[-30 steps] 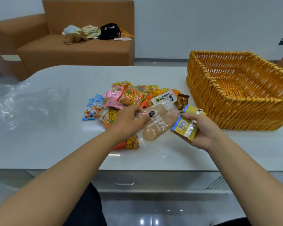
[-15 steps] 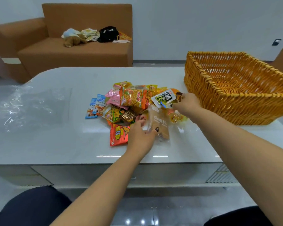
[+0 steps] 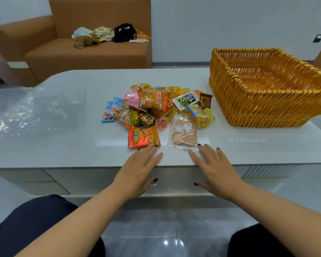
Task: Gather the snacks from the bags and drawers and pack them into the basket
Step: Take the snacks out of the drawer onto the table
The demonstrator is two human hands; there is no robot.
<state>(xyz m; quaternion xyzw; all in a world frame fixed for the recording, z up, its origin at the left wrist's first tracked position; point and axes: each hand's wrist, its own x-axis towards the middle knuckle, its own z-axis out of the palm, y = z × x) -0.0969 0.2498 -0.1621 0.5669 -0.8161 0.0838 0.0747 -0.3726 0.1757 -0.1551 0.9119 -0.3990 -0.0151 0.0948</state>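
A heap of snack packets (image 3: 156,106) lies in the middle of the white table (image 3: 63,145). At its near edge sit an orange-red packet (image 3: 143,137) and a clear bread packet (image 3: 183,133). The woven orange basket (image 3: 267,108) stands at the right of the table, with nothing visible inside it. My left hand (image 3: 139,171) lies flat with straight fingers over the table's front edge, its fingertips just touching the orange-red packet. My right hand (image 3: 214,169) lies flat beside it, fingertips at the bread packet's near seal. Neither hand holds anything.
A crumpled clear plastic bag (image 3: 26,112) lies on the left of the table. A drawer front (image 3: 156,182) sits under the table edge, behind my hands. A brown sofa (image 3: 82,51) with a soft toy, papers and a black bag stands beyond the table.
Both hands let go of the bread packet and the yellow packet, which now lie by the heap. The hands have drawn back to the front edge and lie flat.
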